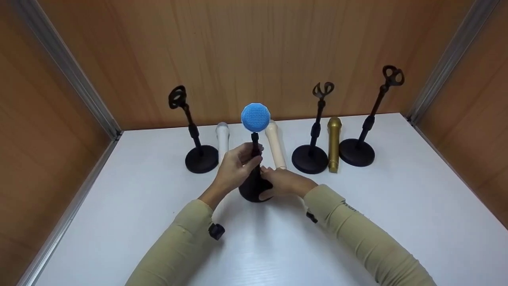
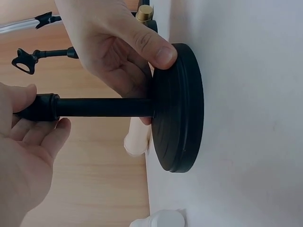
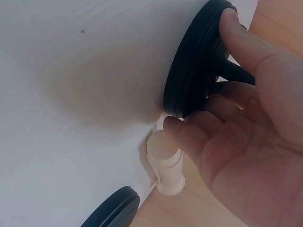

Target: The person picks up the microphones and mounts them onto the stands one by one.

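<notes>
A black desk microphone stand (image 1: 254,190) with a blue microphone (image 1: 255,117) at its top is in the middle of the head view. My left hand (image 1: 235,165) grips the upright pole at its collar (image 2: 45,108). Low down, my right hand (image 1: 285,182) holds the round base (image 2: 183,113), its thumb (image 3: 231,23) on the rim. Whether the base touches the table cannot be told. Behind the stand lie a white microphone (image 1: 223,137) and a cream microphone (image 1: 276,145).
One black stand (image 1: 201,159) is at the left; two more, a nearer one (image 1: 310,159) and a far-right one (image 1: 357,152), flank a gold microphone (image 1: 334,145). Their clips hold nothing. Wooden panels (image 1: 254,51) border the white table (image 1: 131,222).
</notes>
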`<state>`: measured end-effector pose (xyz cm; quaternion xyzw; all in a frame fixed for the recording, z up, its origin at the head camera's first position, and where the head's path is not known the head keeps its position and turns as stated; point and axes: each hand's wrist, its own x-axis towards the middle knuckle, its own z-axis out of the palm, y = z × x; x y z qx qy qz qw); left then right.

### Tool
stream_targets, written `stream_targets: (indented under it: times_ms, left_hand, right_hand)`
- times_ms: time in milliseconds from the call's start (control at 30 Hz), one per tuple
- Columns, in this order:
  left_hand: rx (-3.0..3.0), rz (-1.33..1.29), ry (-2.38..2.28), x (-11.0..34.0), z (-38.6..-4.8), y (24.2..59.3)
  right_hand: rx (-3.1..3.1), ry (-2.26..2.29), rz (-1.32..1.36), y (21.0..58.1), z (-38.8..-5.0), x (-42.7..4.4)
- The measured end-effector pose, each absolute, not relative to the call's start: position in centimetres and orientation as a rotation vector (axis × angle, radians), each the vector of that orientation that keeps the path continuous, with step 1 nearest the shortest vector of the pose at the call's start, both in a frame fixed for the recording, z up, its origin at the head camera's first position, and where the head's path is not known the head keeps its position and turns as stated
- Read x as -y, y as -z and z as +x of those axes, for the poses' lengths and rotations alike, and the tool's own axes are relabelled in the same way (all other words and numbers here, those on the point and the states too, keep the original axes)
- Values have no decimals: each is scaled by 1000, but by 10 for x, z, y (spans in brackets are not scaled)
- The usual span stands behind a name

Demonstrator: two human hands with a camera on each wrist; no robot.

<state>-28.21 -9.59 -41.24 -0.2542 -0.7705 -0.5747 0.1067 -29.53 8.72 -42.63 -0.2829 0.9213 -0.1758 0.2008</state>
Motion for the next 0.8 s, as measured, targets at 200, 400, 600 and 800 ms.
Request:
stream_targets:
  times_ms: [200,400,600,800]
  left_hand:
    - [2303,-679,1491,95,-282,410]
    - [2290,-629,1507,95,-285,407]
    - [2349,-636,1553,97,-285,402]
    - [2391,-649,1549,101,-288,400]
  right_hand:
    - [-2575,479,-811,427,-295,-87]
    - [-2582,445,-849,425,-295,-89]
    - [-2574,422,-822,425,-296,-88]
    - [-2575,391,-823,425,-297,-88]
